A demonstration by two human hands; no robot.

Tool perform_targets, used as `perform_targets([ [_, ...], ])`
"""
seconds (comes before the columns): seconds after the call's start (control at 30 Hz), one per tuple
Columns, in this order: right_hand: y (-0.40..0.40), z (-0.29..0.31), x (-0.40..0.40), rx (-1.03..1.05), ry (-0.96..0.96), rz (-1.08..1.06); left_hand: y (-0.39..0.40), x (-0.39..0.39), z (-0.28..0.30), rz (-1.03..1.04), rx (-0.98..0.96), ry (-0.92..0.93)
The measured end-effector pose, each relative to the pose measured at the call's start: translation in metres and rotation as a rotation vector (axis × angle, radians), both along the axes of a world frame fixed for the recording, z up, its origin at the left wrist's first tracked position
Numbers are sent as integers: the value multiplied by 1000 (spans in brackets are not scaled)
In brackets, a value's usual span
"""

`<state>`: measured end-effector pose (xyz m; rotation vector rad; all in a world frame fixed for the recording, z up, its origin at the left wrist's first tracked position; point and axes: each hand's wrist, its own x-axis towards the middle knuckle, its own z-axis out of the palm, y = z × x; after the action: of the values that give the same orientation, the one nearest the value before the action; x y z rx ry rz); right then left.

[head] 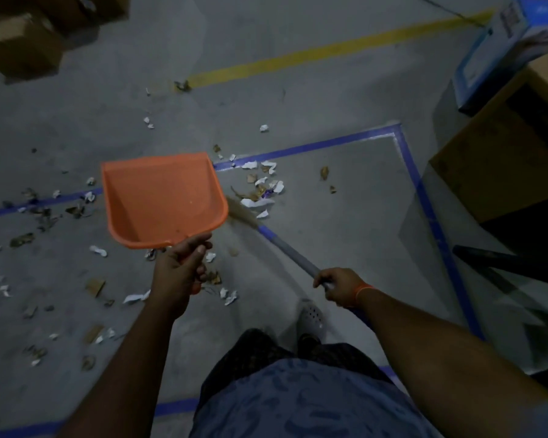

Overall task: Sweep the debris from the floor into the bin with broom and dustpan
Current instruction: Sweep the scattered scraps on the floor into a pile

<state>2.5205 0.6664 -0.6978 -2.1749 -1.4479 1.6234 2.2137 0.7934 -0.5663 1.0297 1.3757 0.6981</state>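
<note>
Fingers of my left hand curl round the handle of the orange dustpan, held off the floor at 12 o'clock. My right hand grips the broom; its bristles touch debris at 1 o'clock.

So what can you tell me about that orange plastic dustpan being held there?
The orange plastic dustpan is a wide, shallow scoop with raised side walls, rounded corners and a flat open front lip. It looks smooth and almost empty, with only a few specks inside. The left hand grips its handle at the near end, holding it above the grey concrete floor, the open lip pointing away from the person. The straw head of the grey-handled broom lies just past its right edge.
</note>
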Motion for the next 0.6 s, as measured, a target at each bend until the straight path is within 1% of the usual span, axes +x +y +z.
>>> perform_targets([
  [0.2,13,-2,66,8,-144,-387,14,22,-4,-10,-25,-10],
  [0.37,36,-11,110,-20,-184,-583,34,23,-7,-19,-36,-7],
  [0.43,46,-11,117,-66,-181,-579,44,20,-7,-4,-38,-2],
  [0.53,61,-11,108,-150,-184,-457,58,10,-11,13,-28,7],
  [0.6,71,-12,92,-166,-180,-347,66,3,-13,28,-35,14],
])
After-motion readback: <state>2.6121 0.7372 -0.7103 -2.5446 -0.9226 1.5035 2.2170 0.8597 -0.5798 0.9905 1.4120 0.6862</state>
